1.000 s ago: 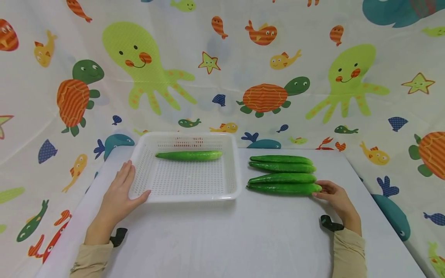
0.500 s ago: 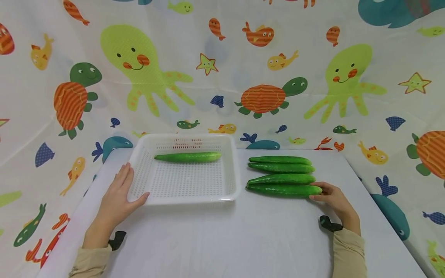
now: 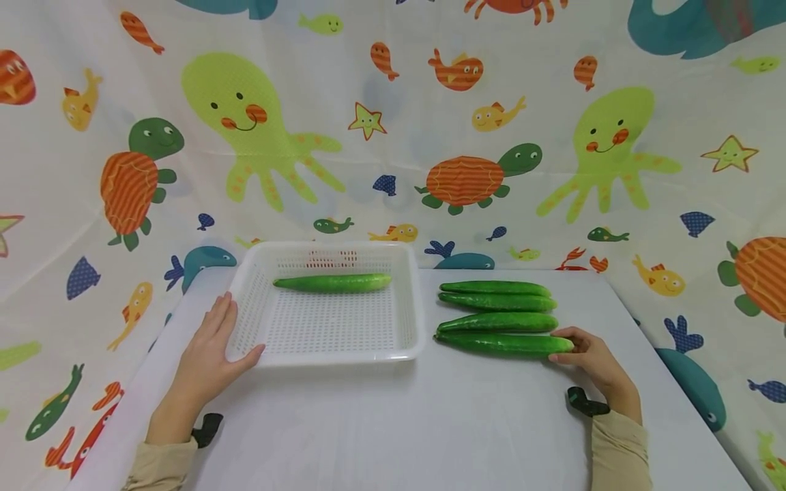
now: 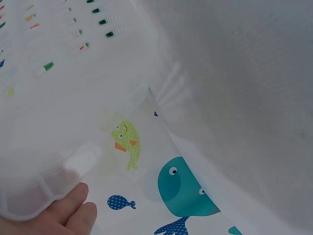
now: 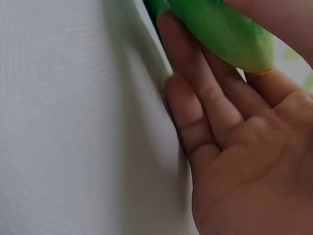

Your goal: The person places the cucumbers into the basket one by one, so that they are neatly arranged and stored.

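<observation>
Head cam, nearest cuke [image 3: 497,343], axis L-R, pale end [image 3: 565,345] in R fingers [image 3: 574,332]

White-covered table [image 3: 393,423] beneath a white basket [image 3: 331,359] and green cucumbers [image 3: 499,322]

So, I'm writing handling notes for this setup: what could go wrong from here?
The right hand holds the nearest cucumber by its pale end only, so the far end might droop or twist if lifted.
The next cucumber lies close alongside and could get nudged or rolled.
The left hand is at the left side of the basket; a bump on the opposite side might make the basket shift.
</observation>
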Demonstrator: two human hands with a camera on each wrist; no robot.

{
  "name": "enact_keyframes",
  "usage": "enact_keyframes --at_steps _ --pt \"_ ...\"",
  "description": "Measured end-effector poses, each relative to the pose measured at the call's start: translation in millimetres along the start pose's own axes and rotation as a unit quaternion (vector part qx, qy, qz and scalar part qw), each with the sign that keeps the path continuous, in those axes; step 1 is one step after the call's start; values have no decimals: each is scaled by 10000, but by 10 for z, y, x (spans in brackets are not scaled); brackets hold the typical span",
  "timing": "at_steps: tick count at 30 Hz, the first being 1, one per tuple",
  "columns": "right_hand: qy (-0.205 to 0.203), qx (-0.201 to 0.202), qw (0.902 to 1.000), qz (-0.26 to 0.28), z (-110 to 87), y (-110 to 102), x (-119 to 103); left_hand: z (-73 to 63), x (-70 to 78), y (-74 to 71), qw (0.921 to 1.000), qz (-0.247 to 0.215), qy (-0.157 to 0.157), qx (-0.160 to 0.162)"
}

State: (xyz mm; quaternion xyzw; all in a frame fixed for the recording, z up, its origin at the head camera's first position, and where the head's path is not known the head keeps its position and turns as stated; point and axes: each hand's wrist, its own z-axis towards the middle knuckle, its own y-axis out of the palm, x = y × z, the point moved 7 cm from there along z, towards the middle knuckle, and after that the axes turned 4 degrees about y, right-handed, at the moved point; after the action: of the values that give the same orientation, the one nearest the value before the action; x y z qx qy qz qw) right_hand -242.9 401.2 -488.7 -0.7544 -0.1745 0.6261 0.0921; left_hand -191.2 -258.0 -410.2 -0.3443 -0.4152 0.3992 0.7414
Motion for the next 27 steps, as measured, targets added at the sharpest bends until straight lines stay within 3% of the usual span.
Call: enact_keyframes --at_steps 9,16,27 --pt "-27 -234 9975 666 17 41 58 -3 -10 4 10000 23 -38 -4" --pt "-289 -475 9904 1264 31 66 42 -17 -10 12 10000 -12 12 40" --pt "-477 -554 9852 1549 -4 64 -38 -16 -9 13 10000 -9 0 33"
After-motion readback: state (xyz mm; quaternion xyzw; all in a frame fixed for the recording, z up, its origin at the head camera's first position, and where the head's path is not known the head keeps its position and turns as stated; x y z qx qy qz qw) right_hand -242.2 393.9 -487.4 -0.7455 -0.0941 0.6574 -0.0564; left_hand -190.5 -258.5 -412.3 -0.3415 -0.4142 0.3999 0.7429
